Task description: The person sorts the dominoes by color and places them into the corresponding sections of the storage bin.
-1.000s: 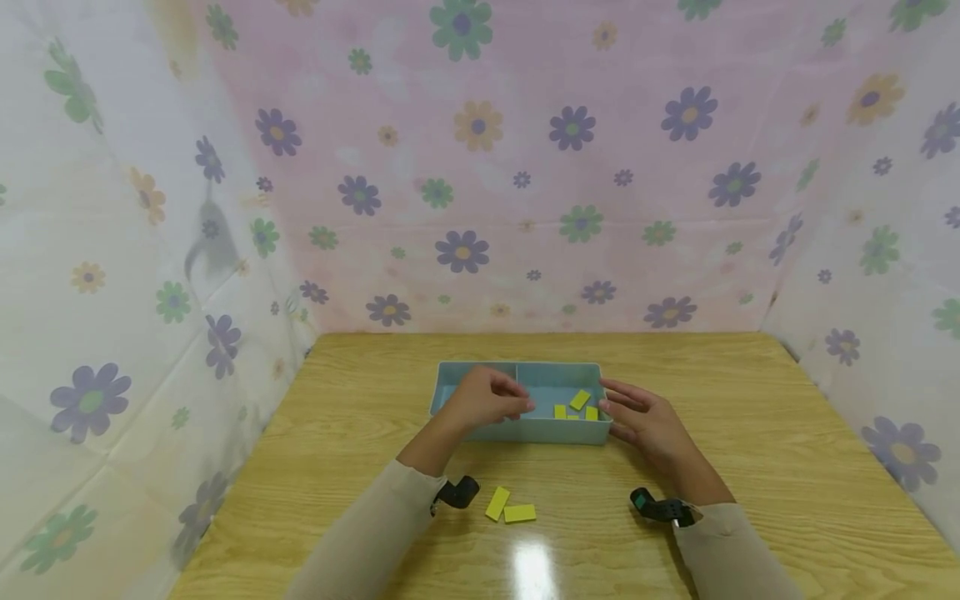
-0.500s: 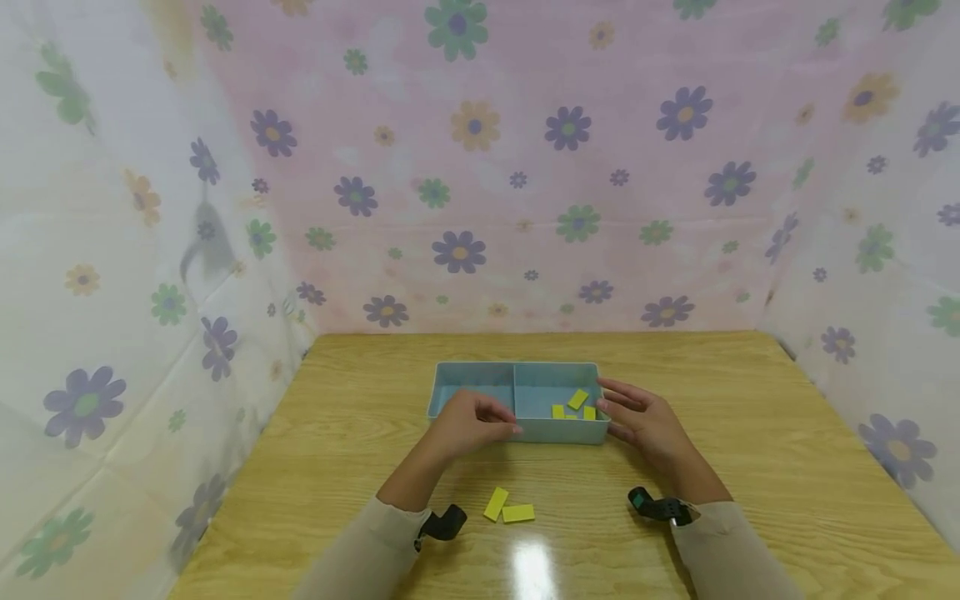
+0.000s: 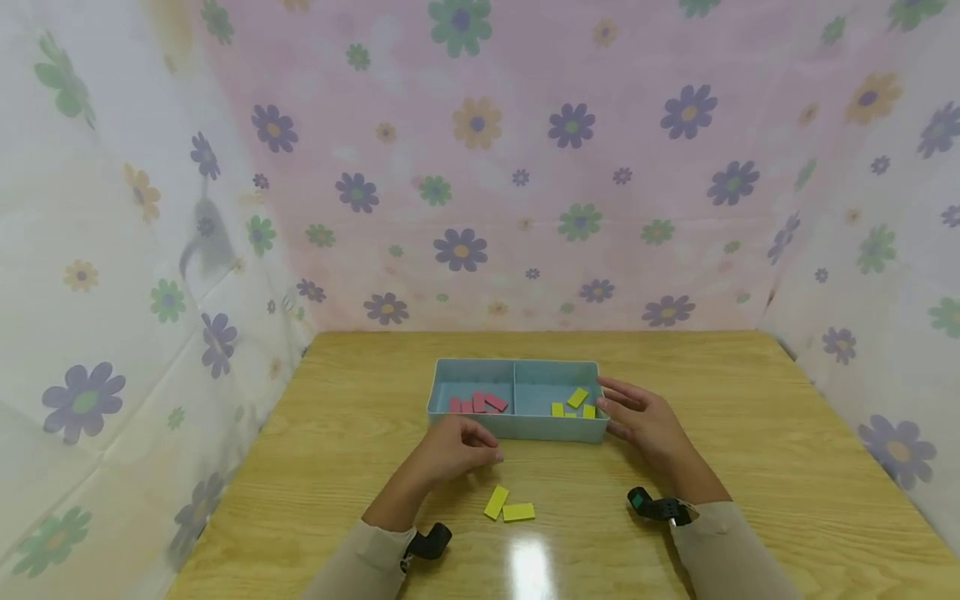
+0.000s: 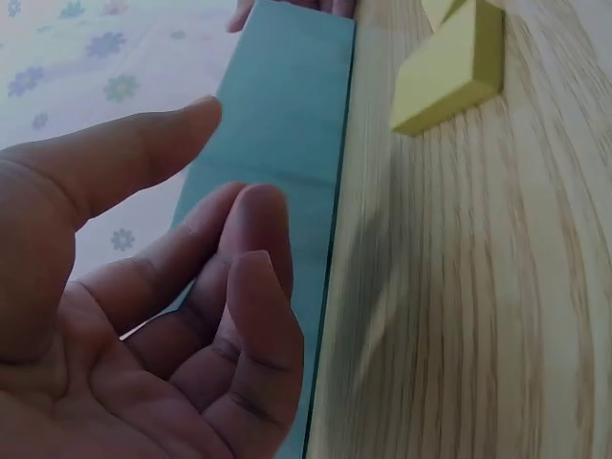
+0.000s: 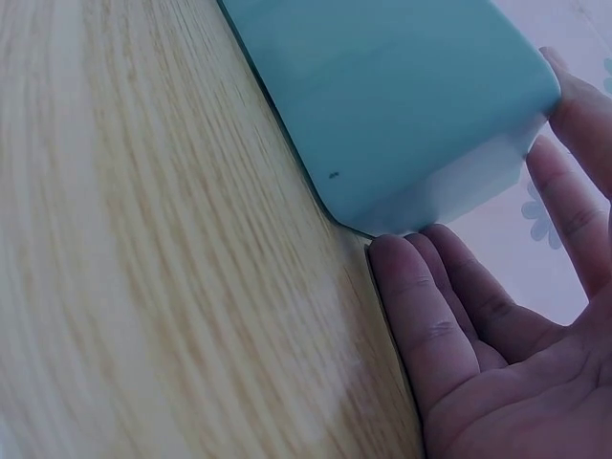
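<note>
A light blue two-compartment box point(image 3: 555, 429) lies lengthwise across the table. Several pinkish-red rectangular blocks point(image 3: 480, 402) are in its left compartment, several yellow ones point(image 3: 577, 397) in the right. My left hand point(image 3: 450, 450) hovers just in front of the box, fingers loosely curled; the left wrist view shows a gap between thumb and fingers with nothing in it. Below that hand, two yellow blocks point(image 3: 496, 502) lie on the wood, close together. My right hand point(image 3: 651, 421) touches the box's right end with extended fingers point(image 5: 416, 296), its thumb near the top rim.
The wooden table point(image 3: 360, 375) reaches back to a pink flowered cloth point(image 3: 510, 275) hung as a wall. White flowered cloth point(image 3: 135, 333) closes the left side, and a similar one point(image 3: 862, 333) stands on the right. Each wrist wears a black camera strap point(image 3: 431, 542).
From over the box's divider, my left hand has come back toward me and a little left, uncovering the red blocks. My right hand stays at the box's end.
</note>
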The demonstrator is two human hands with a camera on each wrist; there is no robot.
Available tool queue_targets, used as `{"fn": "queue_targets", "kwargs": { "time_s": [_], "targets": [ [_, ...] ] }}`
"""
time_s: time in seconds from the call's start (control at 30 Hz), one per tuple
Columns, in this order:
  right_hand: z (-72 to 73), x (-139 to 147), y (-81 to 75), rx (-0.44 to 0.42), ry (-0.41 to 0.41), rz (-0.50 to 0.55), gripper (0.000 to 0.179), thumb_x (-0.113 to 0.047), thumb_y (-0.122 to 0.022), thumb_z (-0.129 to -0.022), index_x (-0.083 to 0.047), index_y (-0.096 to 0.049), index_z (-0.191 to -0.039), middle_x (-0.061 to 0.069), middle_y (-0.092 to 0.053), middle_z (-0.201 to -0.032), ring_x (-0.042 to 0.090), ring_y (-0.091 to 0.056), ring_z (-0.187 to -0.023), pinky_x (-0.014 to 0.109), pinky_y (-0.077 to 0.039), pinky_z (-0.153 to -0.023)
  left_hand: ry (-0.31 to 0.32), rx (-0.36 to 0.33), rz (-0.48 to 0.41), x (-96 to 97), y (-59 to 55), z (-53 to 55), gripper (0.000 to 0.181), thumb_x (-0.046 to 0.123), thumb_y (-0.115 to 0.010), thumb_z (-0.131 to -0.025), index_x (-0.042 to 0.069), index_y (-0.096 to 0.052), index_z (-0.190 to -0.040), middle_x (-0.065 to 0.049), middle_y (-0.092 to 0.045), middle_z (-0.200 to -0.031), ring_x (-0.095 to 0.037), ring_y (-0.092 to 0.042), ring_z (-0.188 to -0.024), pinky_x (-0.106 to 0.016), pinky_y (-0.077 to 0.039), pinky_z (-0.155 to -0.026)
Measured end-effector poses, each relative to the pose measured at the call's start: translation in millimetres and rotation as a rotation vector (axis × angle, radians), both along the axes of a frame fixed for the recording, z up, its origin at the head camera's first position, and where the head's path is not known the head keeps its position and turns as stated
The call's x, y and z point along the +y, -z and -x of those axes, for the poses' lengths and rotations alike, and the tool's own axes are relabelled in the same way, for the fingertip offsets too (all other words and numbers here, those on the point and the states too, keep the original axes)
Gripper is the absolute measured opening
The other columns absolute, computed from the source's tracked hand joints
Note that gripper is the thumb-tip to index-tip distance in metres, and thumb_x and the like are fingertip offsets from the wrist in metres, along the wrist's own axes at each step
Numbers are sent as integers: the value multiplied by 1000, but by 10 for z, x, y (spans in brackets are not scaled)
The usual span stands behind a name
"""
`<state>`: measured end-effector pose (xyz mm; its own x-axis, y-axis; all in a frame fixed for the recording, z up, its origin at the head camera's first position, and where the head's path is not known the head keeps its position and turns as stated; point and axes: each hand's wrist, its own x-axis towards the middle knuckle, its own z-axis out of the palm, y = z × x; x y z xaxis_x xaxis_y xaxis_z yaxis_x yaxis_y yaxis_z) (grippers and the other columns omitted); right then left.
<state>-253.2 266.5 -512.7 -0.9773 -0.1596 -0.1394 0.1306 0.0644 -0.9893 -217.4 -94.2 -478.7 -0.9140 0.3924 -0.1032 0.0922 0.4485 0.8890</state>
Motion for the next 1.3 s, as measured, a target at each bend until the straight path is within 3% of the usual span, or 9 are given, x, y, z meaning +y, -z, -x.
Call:
{"fn": "queue_targets", "kwargs": {
  "time_s": [0.27, 0.77, 1.1, 1.3],
  "targets": [
    [4, 1, -22, -2, -17, -4, 69, -45, -72, -96, -24, -47, -157, 13, -39, -163, 10, -61, -129, 32, -58, -100, 59, -56, 57, -83, 53, -16, 8, 22, -83, -89, 15, -83, -85, -3, -76, -79, -15, -66, -69, -30, -58, -60],
    [-3, 25, -23, 8, -4, -16, 69, -45, -73, -96, -24, -48, -157, 15, -39, -163, 2, -64, -121, 32, -58, -98, 144, -124, 89, -75, 22, -113, 8, 20, -84, -85, 14, -84, -79, -4, -77, -75, -14, -68, -69, -31, -60, -62],
    [-2, 12, -24, 0, -13, 26, 70, -40, -74, -96, -20, -46, -158, 16, -39, -163, 5, -65, -122, 31, -59, -97, 161, -74, 139, -1, 76, -128, 13, 18, -89, -81, 14, -82, -71, 0, -74, -66, -13, -68, -60, -29, -58, -56],
    [5, 13, -26, -9, -11, 49, 70, -39, -75, -96, -20, -47, -158, 16, -37, -164, 5, -64, -123, 31, -58, -98, 167, -29, 199, 72, 72, -130, 20, 21, -93, -76, 17, -78, -63, 3, -70, -60, -8, -61, -55, -26, -53, -52]
  ]
}}
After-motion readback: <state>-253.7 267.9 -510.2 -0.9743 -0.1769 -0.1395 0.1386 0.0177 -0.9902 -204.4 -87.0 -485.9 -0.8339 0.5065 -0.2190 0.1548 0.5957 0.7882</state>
